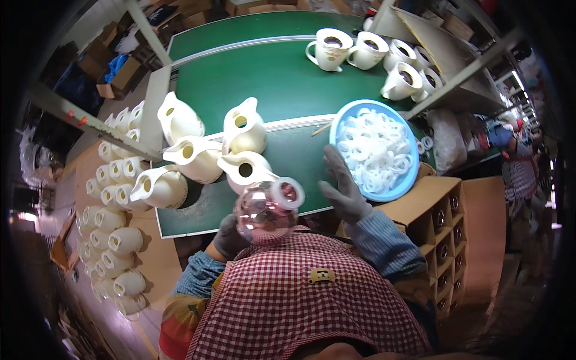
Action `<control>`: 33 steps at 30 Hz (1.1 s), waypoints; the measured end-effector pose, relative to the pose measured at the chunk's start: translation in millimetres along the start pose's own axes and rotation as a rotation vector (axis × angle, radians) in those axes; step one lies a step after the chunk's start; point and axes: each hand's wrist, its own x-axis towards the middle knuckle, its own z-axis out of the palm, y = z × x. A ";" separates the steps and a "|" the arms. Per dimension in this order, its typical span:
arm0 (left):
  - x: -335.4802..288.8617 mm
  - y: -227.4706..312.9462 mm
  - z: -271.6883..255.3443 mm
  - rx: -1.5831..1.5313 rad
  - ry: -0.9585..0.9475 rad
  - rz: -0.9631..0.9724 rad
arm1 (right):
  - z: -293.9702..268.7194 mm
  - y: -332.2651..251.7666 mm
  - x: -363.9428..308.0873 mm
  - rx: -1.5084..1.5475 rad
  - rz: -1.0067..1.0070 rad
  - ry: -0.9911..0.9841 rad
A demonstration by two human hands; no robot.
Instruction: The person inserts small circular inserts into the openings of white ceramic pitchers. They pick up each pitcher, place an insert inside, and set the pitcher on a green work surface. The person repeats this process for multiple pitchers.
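My gloved left hand [229,237] is closed round the side of a round, mirror-shiny glass flask liner [264,217], held tilted in front of my apron. A whitish ring [288,193] sits around the liner's neck. My gloved right hand [347,193] is empty, its fingers apart, beside the near left rim of a light blue basin [338,120]. Many translucent white rings [375,150] are heaped in that basin. Just beyond the liner stands a cream jug body [246,168] with an open top, among several similar jugs [195,157] on the green table.
Cream jugs with dark liners inside [331,48] stand at the far right of the green table [252,75]. Rows of jug bodies [120,240] stand on cardboard at the left. A divided cardboard box [427,237] with shiny liners is at my right. Metal posts [147,33] frame the table.
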 end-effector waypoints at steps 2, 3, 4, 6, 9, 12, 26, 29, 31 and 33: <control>-34.3 -6.3 -38.8 0.618 0.145 0.079 | 25.6 10.7 29.1 -0.349 -0.064 -0.074; -47.0 -6.9 -50.2 0.792 0.180 0.127 | 43.4 11.2 41.0 -0.436 -0.096 -0.138; -52.3 2.6 -44.3 0.599 0.186 0.150 | 64.3 13.9 52.8 -0.518 -0.131 -0.202; -63.8 24.0 -26.5 0.216 0.198 0.201 | 96.5 17.3 74.7 -0.663 -0.167 -0.243; -84.0 52.9 -8.1 -0.346 0.200 0.289 | 132.6 56.0 101.7 -0.669 -0.108 -0.314; -104.2 18.8 -54.7 -0.383 0.327 0.295 | 124.0 71.8 83.6 -0.479 -0.134 -0.245; 5.9 35.2 -42.5 -0.045 0.043 0.056 | -31.0 -24.7 -28.5 0.257 -0.336 0.236; 25.7 40.7 -20.2 -0.266 -0.043 -0.040 | 0.5 -47.9 -21.4 0.326 -0.393 0.020; 40.0 35.8 -8.1 0.050 -0.045 -0.007 | 20.8 -48.8 -21.1 0.275 -0.394 -0.032; 52.6 27.3 3.9 0.368 -0.052 0.034 | 35.9 -42.3 -29.3 0.358 -0.339 -0.021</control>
